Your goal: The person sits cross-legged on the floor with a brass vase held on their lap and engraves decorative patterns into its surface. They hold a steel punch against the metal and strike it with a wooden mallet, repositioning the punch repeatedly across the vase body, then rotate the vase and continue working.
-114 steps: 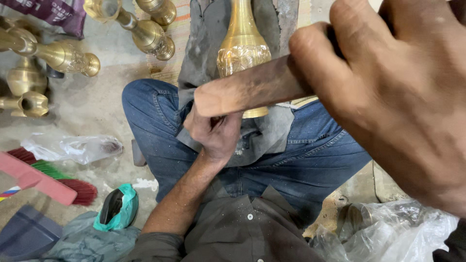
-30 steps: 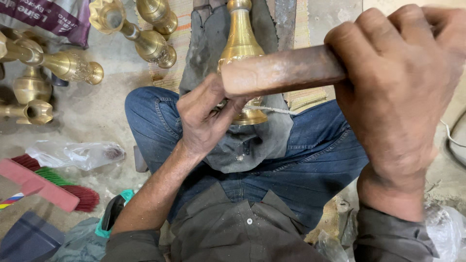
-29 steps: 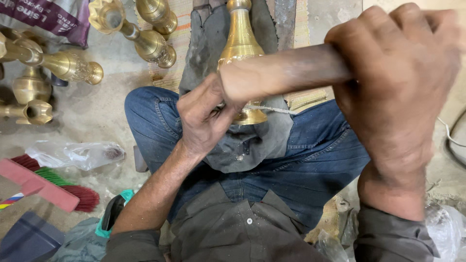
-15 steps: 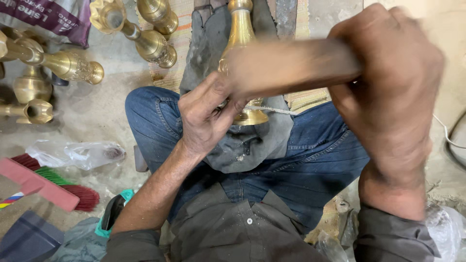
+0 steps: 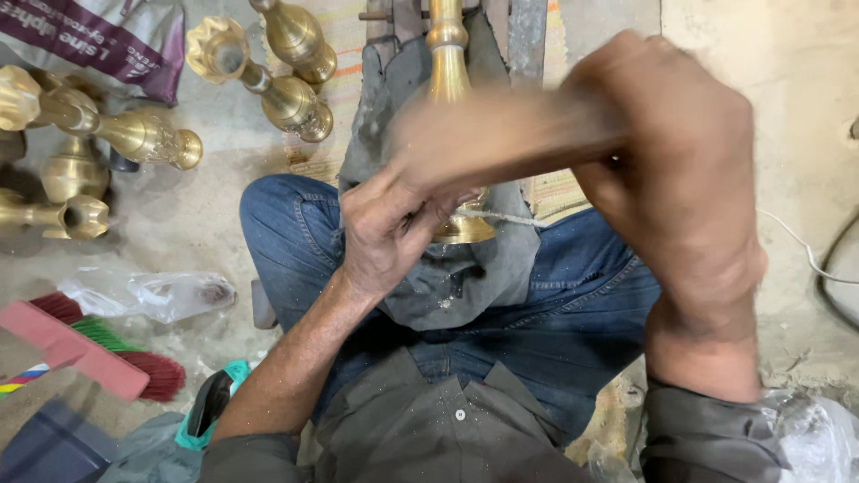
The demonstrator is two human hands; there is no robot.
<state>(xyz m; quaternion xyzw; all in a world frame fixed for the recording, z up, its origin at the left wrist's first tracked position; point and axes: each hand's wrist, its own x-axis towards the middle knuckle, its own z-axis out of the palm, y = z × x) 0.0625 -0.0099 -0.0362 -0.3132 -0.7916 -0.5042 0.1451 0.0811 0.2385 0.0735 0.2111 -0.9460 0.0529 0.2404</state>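
The right hand [image 5: 671, 206], big across the upper right of the frame, is clenched around a thick wooden handle [image 5: 501, 134] smeared by motion, above a tall brass vase [image 5: 452, 134] lying on a grey cloth [image 5: 465, 277] over the lap at centre. The left hand [image 5: 389, 233], fingers curled, steadies something at the vase's flared foot, though what it grips I cannot tell. Several shiny, fluted brass vases [image 5: 286, 80] lie at upper left, seemingly finished, so this piece looks mid-work.

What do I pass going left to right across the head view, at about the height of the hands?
Brass vases on the floor → left hand at the foot of the brass vase on the lap → blurred wooden tool → right hand gripping it → white cord.
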